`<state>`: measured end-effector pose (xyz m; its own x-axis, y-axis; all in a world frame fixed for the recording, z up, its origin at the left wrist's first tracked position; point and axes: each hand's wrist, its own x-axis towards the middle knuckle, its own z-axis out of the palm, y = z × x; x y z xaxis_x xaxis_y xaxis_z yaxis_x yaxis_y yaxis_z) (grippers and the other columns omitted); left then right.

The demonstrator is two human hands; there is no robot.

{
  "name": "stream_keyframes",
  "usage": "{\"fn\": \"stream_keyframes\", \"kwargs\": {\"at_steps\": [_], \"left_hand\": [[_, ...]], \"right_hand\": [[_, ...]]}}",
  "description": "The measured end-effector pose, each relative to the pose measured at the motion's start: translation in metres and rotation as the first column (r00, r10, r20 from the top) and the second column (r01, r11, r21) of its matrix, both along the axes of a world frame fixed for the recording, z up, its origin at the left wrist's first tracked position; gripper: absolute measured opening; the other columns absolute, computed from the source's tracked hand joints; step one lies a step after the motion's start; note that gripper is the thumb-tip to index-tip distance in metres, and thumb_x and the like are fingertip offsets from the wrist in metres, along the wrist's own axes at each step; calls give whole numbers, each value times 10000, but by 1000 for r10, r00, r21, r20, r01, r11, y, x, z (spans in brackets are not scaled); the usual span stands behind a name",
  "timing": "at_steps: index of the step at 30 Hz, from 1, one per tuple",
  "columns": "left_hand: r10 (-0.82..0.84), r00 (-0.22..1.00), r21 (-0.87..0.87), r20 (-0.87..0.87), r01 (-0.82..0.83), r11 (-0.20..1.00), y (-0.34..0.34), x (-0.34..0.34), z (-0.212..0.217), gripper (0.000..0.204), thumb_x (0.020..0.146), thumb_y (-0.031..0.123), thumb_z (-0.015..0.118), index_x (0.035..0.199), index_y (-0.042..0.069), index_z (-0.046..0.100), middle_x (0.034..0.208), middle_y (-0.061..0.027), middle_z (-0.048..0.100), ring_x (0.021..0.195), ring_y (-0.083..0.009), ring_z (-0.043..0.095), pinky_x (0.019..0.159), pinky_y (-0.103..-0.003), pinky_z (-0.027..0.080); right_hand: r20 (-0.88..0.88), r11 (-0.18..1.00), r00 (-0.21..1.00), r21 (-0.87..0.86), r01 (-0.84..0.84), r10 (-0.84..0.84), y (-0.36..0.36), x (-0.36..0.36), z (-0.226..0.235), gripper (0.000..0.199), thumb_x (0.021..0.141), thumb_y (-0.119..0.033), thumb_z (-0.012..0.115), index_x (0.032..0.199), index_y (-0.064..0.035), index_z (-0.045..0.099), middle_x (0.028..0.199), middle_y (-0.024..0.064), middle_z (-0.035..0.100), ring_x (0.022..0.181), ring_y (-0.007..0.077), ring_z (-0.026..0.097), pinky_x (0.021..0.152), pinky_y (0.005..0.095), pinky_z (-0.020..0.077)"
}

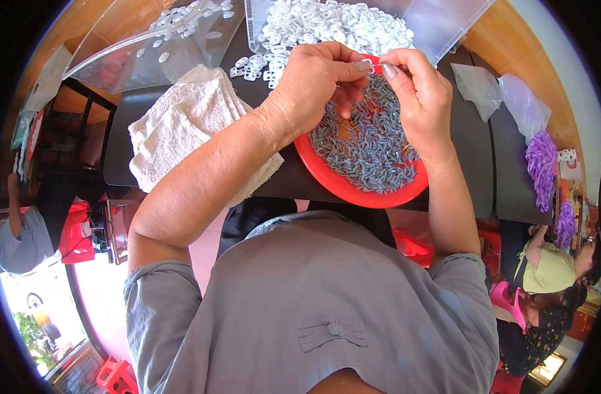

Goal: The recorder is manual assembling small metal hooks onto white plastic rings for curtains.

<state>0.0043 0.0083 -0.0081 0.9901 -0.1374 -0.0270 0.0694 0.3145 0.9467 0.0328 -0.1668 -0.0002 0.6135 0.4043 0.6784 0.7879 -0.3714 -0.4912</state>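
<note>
Pinching thumb to finger in the head view, left hand [317, 77] and right hand [421, 95] meet at a tiny white piece [371, 67], over the bowl's [353, 196] far side. Long axis? Too small to tell, fingertips partly covering it. Pale, loop-like, grey bits [372, 161] below the grip.

It seems a workshop (parts [359, 157] crowd a bowl [372, 199])
</note>
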Motion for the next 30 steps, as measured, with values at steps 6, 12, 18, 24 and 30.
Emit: {"fn": "stream_keyframes", "kwargs": {"at_steps": [6,12,18,24,30], "left_hand": [[7,1000,0,5,-7,1000,-3,-2,1,136,913,105,605,945,-26,593,777,-76,618,634,-145,602,486,-255,464],[34,999,-4,2,-34,999,-5,-4,-1,120,908,83,605,937,-33,587,761,-79,613,605,-145,593,472,-253,455],[101,994,50,30,-102,994,-9,-9,-5,108,909,71,595,912,-37,592,742,-77,603,580,-135,573,443,-252,441],[147,988,57,40,-149,987,-13,-7,2,115,900,79,610,902,-36,600,742,-69,598,592,-129,571,450,-252,445],[126,991,48,36,-128,991,-11,-7,5,128,891,86,625,926,-36,611,753,-66,601,614,-129,578,468,-249,453]], "right_hand": [[7,999,1000,-37,1,-1,1,-2,0,79,898,-6,597,975,9,596,837,50,648,731,110,590,678,249,478],[47,999,999,-53,8,-5,3,-5,-2,83,893,11,585,976,3,590,825,70,642,717,143,601,662,259,478],[149,998,989,-52,23,-15,11,-7,-11,118,868,46,587,976,-4,583,816,91,639,709,188,620,648,278,486],[172,996,985,-79,42,-28,6,-4,-4,119,866,43,601,974,-7,591,839,106,649,733,210,642,656,297,497],[151,993,988,-114,41,-24,1,-2,-1,115,877,28,594,986,-11,597,849,118,645,749,243,647,656,304,499]]}}
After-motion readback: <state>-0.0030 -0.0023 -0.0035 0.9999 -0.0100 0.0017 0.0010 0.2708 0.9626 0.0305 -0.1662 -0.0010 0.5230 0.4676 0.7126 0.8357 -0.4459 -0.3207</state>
